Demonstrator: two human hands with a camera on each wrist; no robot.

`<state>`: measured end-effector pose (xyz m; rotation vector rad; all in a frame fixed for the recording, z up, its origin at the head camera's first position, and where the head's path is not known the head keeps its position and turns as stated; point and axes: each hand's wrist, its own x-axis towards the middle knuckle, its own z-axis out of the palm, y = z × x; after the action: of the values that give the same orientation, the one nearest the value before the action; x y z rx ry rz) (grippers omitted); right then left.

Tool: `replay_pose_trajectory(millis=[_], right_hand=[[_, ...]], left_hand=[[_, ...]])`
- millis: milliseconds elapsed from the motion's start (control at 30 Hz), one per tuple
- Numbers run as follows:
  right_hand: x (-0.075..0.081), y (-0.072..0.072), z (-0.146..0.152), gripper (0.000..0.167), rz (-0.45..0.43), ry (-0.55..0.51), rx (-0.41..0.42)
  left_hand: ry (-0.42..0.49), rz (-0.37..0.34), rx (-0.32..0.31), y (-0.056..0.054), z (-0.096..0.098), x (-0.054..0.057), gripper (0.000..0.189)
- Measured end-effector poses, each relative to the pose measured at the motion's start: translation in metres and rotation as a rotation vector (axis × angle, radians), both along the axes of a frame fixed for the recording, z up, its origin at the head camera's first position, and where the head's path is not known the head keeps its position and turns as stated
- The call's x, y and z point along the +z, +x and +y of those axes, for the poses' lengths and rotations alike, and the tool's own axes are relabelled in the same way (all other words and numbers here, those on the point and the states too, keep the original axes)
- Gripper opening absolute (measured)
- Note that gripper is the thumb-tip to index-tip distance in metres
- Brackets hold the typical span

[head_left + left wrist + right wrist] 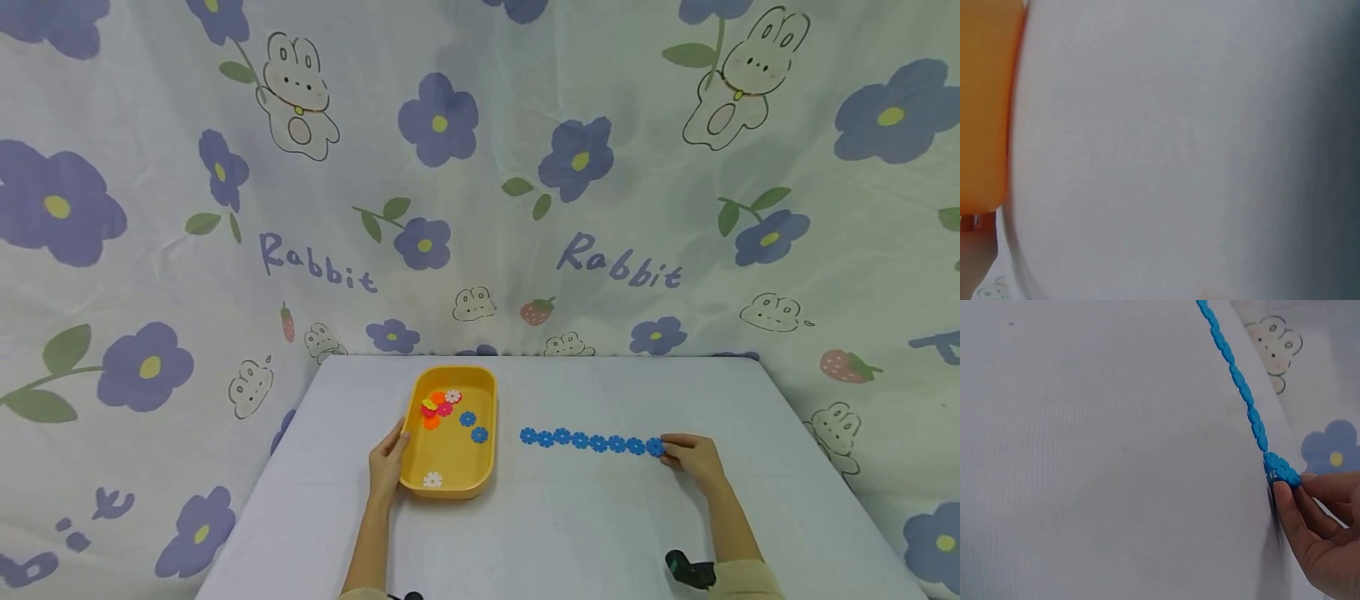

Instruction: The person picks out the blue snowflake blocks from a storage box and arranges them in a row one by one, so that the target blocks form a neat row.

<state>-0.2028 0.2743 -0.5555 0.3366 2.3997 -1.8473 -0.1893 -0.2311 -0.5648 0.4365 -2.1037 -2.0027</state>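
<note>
A chain of several blue snowflake discs (597, 443), linked edge to edge, stretches across the table to the right of a yellow plastic tray (442, 487). My right hand (693, 458) pinches the disc (1282, 469) at the chain's right end between thumb and fingers; in the right wrist view the chain runs up and away from there. With the thumb at its rim, my left hand (386, 460) grips the left side of the tray. Two loose blue discs (479, 434) lie inside it, toward its right wall.
At the tray's back left is a small cluster of orange, pink, yellow and white discs (444, 409). One white disc (432, 480) lies near its front wall. A white cloth covers the table (570, 533), and a rabbit-and-flower curtain (495, 200) hangs behind it.
</note>
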Motion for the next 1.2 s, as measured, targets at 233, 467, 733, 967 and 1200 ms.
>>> replay_pose_trajectory(millis=[233, 467, 733, 967, 1200], right_hand=[[0.002, 0.000, -0.002, 0.038, -0.002, -0.010, 0.009], [0.000, 0.000, -0.001, 0.037, 0.010, 0.042, 0.019], [0.012, 0.004, 0.001, 0.034, 0.060, 0.289, -0.012], [0.028, -0.005, -0.042, 0.043, 0.109, -0.107, -0.040], [0.041, -0.020, -0.133, 0.044, 0.048, -0.546, 0.034]], left_hand=[[-0.002, -0.001, -0.002, -0.001, 0.000, -0.001, 0.043], [-0.002, 0.002, -0.010, -0.001, 0.000, -0.003, 0.043], [-0.004, -0.005, -0.011, -0.001, 0.000, -0.003, 0.044], [-0.005, -0.016, -0.016, -0.001, -0.002, -0.001, 0.047], [0.005, -0.015, -0.011, -0.002, -0.002, -0.004, 0.046]])
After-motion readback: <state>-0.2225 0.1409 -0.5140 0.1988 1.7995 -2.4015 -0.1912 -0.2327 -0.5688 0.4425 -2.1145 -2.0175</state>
